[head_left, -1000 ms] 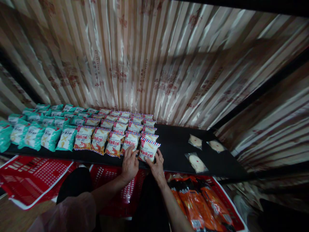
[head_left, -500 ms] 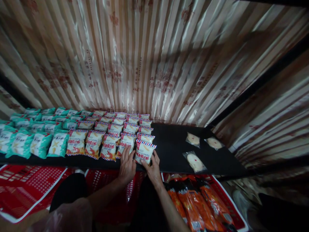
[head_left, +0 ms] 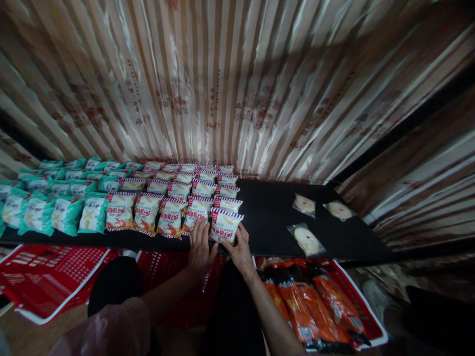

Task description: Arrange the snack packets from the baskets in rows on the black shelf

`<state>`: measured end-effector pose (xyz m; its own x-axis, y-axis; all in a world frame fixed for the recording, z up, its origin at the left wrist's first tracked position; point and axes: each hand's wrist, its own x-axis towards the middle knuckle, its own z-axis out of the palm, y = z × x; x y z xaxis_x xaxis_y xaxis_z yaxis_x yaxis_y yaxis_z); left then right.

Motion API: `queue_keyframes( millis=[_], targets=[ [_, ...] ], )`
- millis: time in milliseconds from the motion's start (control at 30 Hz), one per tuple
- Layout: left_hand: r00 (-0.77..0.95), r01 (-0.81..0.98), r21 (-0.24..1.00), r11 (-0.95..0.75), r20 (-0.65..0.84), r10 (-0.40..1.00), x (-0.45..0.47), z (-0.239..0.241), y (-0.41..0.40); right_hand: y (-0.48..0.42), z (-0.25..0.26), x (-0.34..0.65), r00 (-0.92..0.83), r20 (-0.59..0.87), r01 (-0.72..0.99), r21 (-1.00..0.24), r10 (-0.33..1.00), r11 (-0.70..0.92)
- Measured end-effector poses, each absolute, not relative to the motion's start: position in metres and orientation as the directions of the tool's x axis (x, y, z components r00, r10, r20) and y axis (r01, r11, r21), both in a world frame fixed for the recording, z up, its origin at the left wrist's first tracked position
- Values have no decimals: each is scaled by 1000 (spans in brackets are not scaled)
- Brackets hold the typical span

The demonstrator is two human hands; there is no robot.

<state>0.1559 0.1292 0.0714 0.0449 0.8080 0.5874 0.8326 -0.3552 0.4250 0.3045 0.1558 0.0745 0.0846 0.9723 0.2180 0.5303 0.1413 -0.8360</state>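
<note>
At the right end of the front row stands a small white-and-orange snack bag [head_left: 225, 225] with striped red-and-blue edges. My right hand [head_left: 239, 249] holds its right side, thumb low across the front and fingers at the edge. My left hand [head_left: 201, 249] is open, fingers stretched against the lower front of the neighbouring snack bag [head_left: 196, 212] and thumb spread toward the held one. Behind and to the left, matching bags stand in several close rows on the black shelf [head_left: 265, 217]. Teal snack bags [head_left: 67, 215] fill the shelf's left part.
Three clear packets with pale round contents, one of them a flat packet [head_left: 307, 240], lie on the shelf's right part. Below are a red basket [head_left: 63, 277] at left and orange packages [head_left: 297, 301] in another basket at right. A striped foil curtain [head_left: 208, 89] hangs behind.
The view has tilted slightly, so the shelf sits a little higher and further right. My left thumb has moved down and away from the held bag; my right hand keeps its hold.
</note>
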Motion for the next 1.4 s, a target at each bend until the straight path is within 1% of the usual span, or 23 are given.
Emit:
queue_keyframes(
  millis=[67,200,267,333,433,633,733,833,867,933,1000,1067,1267,1400],
  targets=[
    [88,841,366,-399,634,768,158,72,126,157,73,305,75,215,531,-835,974,144],
    [241,824,186,-534,739,629,165,72,121,157,73,308,37,197,515,-844,980,151],
    [276,821,122,-558,770,575,168,72,120,158,73,309,21,184,511,-847,983,148],
    [289,827,84,-557,785,548,169,72,120,158,72,311,0,183,515,-842,983,157],
    [315,832,55,-552,772,552,169,72,120,158,70,313,-35,194,527,-830,980,184],
    [464,777,-15,-629,690,556,163,70,120,156,70,317,-78,190,520,-830,979,203],
    [511,748,-13,-664,650,562,161,69,123,153,73,327,-119,160,462,-865,980,197],
    [530,734,1,-679,625,573,158,68,127,155,78,342,-132,151,342,-921,980,188],
    [535,728,2,-685,624,570,157,67,128,158,80,348,-127,147,291,-940,981,178],
    [556,703,-7,-711,629,543,154,66,131,168,87,357,-50,112,224,-967,992,121],
    [592,655,-38,-755,647,481,152,66,133,183,95,362,42,49,162,-986,998,42],
    [614,619,-64,-783,661,431,150,69,136,201,103,363,94,18,117,-993,995,7],
    [716,545,-120,-830,582,386,150,81,145,257,117,356,128,37,79,-997,991,27],
    [749,506,-111,-856,549,372,150,80,152,280,122,349,144,44,72,-997,989,34]
  ],
)
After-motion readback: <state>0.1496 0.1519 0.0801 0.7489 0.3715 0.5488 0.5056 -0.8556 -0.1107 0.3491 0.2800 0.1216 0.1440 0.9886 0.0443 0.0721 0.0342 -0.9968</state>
